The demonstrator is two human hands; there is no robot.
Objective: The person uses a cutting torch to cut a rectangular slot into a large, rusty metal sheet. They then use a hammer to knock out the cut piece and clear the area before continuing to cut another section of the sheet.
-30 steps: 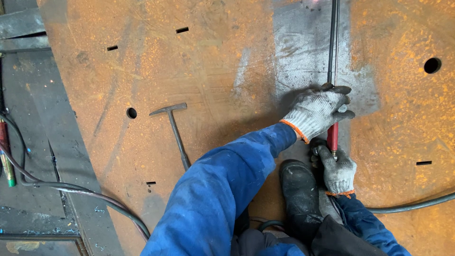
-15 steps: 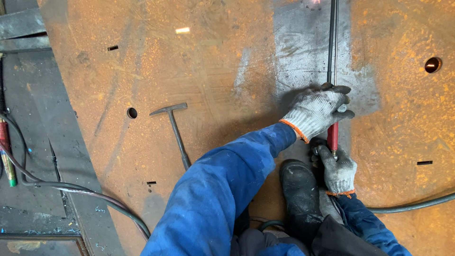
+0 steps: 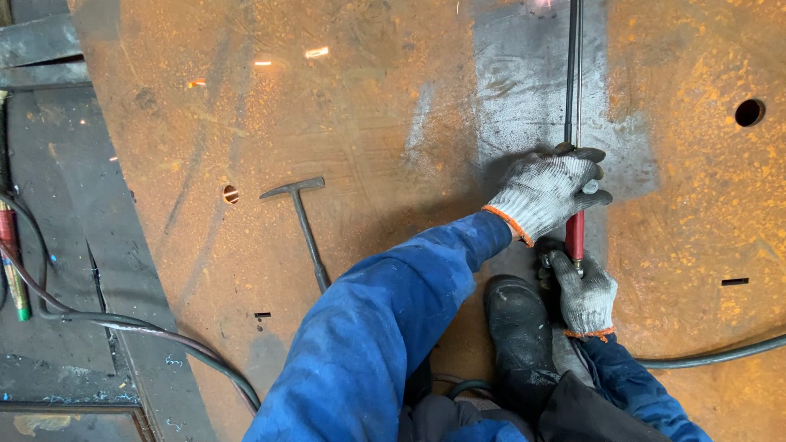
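Note:
A long thin torch (image 3: 571,98) with a red grip runs up over a rusty steel plate (image 3: 360,139), its tip at the top edge of the view. My left hand (image 3: 547,192), in a grey knit glove with an orange cuff, is wrapped around the tube just above the red grip. My right hand (image 3: 583,290), gloved the same way, holds the torch's lower end near its valve. Both sleeves are blue. A ground-clean grey patch (image 3: 524,98) lies under the tube.
A chipping hammer (image 3: 303,221) lies on the plate to the left, next to a small round hole (image 3: 230,194). My black boot (image 3: 517,340) rests below my hands. A hose (image 3: 712,356) trails off right. Cables (image 3: 106,319) cross the dark floor at left.
Small bright sparks now show on the upper left of the plate. Both hands and the torch stay in the same place.

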